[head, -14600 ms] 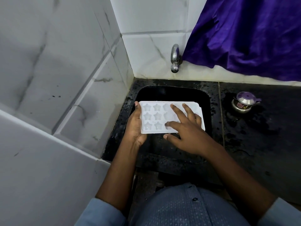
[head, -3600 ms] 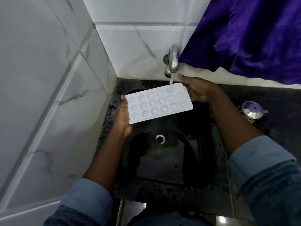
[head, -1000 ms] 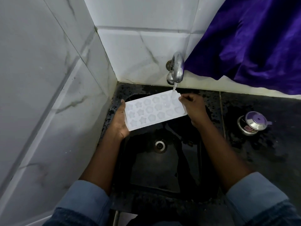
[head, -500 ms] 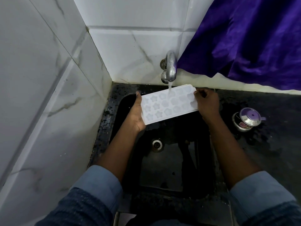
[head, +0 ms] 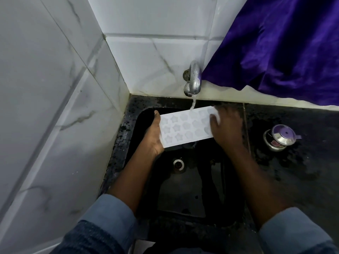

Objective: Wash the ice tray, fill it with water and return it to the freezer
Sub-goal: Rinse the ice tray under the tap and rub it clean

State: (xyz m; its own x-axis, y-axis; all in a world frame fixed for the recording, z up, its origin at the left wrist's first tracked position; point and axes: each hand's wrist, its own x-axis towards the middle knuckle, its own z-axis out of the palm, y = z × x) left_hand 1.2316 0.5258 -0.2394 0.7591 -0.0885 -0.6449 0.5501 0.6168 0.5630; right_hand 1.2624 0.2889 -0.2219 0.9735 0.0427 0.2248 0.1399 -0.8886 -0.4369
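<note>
Ice tray in hands under tap

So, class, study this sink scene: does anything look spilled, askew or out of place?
The ice tray is held tilted under the running tap, whose stream strikes its far edge, and water seems to run off its near edge into the sink. The counter on the right is wet in patches around the steel pot.

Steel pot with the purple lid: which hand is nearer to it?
Right. The right hand holds the ice tray nearest the pot; the left hand grips its far end.
</note>
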